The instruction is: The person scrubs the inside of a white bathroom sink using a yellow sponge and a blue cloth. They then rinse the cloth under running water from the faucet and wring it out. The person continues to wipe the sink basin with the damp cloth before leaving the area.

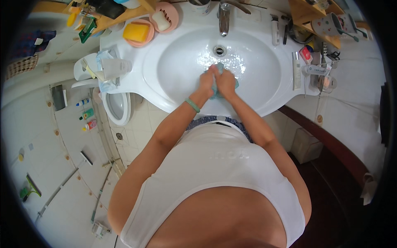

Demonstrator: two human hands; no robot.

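Note:
Both my hands are together over the near part of a white oval sink (173, 62). Between them is a wet-looking light teal cloth (214, 91), bunched up, with bits showing above, below and to the right of the fingers. My left hand (206, 80) is closed on the cloth, and a green bangle circles that wrist. My right hand (225, 82) grips it too, pressed close against the left. Just beyond the hands lies the drain (220, 51), with shiny wet patches around it. The chrome faucet (224, 22) stands at the back of the sink.
On the counter's left are a yellow block (136, 32) and a soap bar (161, 20) in pink dishes, and a white tube (116, 66). Tubes (296, 71) and small toiletries line the right side. A toilet (118, 108) stands at left, below a wooden shelf (124, 16).

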